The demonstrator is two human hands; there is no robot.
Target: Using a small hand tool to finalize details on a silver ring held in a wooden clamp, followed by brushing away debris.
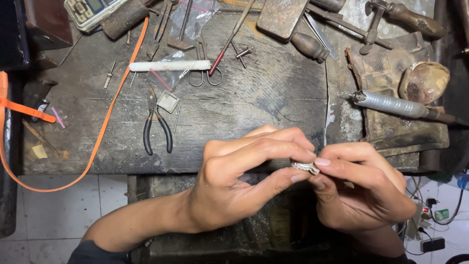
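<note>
Silver ring point(306, 167) pinched between both hands' fingers point(298, 177).

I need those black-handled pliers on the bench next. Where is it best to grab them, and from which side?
Take the pliers by the two black handles, coming from the near bench edge: the handles point toward the person and splay slightly, while the jaws point away.

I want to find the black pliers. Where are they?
In the head view, the black-handled pliers lie on the worn workbench, left of both hands, beside a small square metal plate and just right of the orange strap.
</note>
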